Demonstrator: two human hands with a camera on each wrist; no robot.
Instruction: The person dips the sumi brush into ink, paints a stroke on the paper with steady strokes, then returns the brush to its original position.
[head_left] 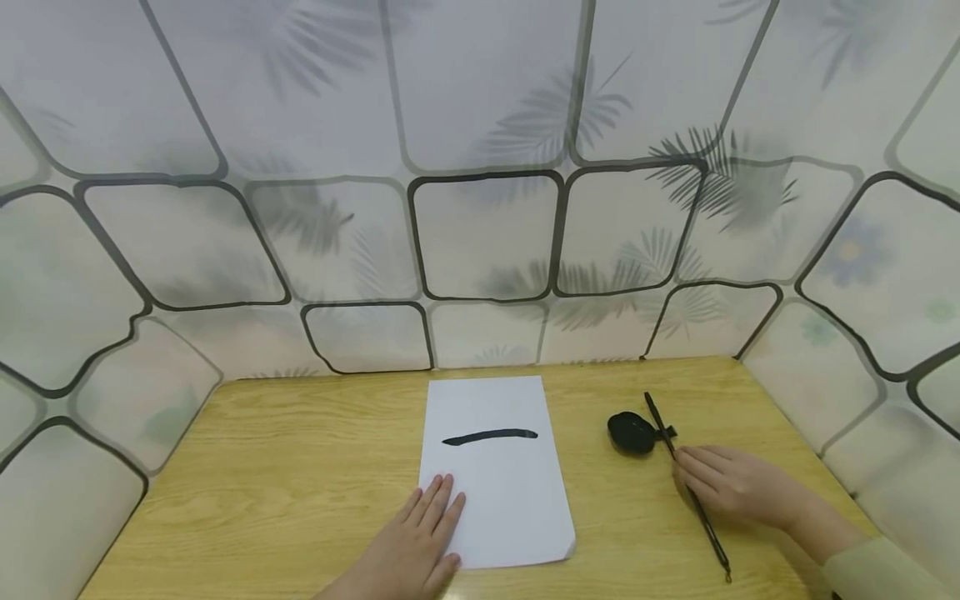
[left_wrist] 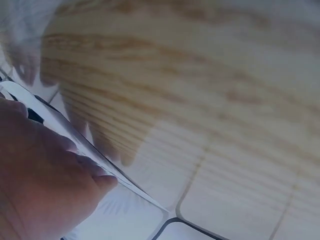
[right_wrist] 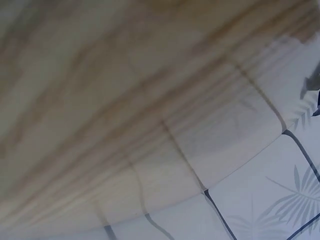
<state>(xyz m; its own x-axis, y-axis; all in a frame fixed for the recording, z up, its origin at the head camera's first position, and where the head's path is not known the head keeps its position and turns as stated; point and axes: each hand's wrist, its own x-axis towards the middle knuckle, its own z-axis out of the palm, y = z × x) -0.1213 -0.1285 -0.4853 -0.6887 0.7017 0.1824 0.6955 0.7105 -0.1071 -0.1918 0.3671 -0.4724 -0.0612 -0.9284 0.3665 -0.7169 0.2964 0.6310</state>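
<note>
A white sheet of paper [head_left: 506, 500] lies on the wooden table, with one long black brush stroke [head_left: 491, 436] across its upper half. My left hand [head_left: 416, 533] rests flat on the sheet's lower left edge, fingers straight; the left wrist view shows that hand [left_wrist: 50, 175] against the paper. On the right, my right hand [head_left: 738, 485] pinches a dark writing brush [head_left: 705, 521] near its middle, fingertips over the shaft. The brush slants with its dark tip away from me and its loop end towards me. It overlaps the short handle of a black ink dish [head_left: 632, 433].
The wooden table [head_left: 300, 467] stretches to both sides of the sheet. Patterned cloth [head_left: 480, 233] with dark outlines and leaf prints stands behind the table and along both sides. Mostly table and cloth fill the right wrist view.
</note>
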